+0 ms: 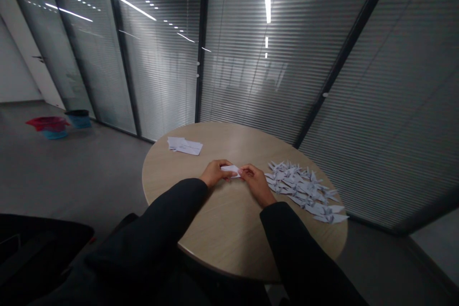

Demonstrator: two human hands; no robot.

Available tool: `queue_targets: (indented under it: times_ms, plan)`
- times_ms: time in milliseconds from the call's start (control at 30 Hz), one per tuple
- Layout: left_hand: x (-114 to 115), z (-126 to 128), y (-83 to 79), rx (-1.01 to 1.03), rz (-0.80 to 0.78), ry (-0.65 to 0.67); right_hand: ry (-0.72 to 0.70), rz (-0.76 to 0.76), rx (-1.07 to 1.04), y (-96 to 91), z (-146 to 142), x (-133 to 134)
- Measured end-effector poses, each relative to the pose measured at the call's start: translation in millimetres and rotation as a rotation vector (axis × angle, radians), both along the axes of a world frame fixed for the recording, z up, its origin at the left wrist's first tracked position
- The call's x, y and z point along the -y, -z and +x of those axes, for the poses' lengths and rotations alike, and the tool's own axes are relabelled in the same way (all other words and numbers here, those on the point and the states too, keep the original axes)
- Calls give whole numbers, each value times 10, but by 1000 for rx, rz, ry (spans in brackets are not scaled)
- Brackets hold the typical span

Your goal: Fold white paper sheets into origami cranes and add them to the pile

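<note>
Long dark sleeves (179,205), plain cuffs (202,185), bare hands (214,172)

Camera, head-worn, 1 view. Looks forward and down from above the near side of the worktop (225,234), wide in coverage. Close range: 2 dark sleeves (175,210), from the lower edge. Middle range: left hand (215,173) and right hand (256,183), near centre. Far range: glass partition (244,86), across the top; floor (107,177), at left.
</note>
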State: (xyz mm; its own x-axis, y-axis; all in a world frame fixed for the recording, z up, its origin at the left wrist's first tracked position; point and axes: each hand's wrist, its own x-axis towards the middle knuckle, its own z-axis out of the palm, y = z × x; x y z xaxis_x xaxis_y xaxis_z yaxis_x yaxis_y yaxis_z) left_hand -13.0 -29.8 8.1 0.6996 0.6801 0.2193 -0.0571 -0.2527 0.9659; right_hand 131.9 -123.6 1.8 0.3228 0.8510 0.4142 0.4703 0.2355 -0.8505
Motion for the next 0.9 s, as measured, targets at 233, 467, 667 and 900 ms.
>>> queue_targets:
  times_ms: [233, 467, 667, 900]
  plan:
    - [8, 1, 40, -3, 89, -13, -11, -31, 124, -48, -105, 41]
    - [8, -13, 75, -66, 178, 47, -1, 22, 251, -32, -98, 39]
    - [-21, 3, 73, -40, 138, 31, 49, 36, 171, -32, -65, 35]
    - [-34, 11, 16, 145, -146, 0, 120, 10, 104, -58, -34, 39]
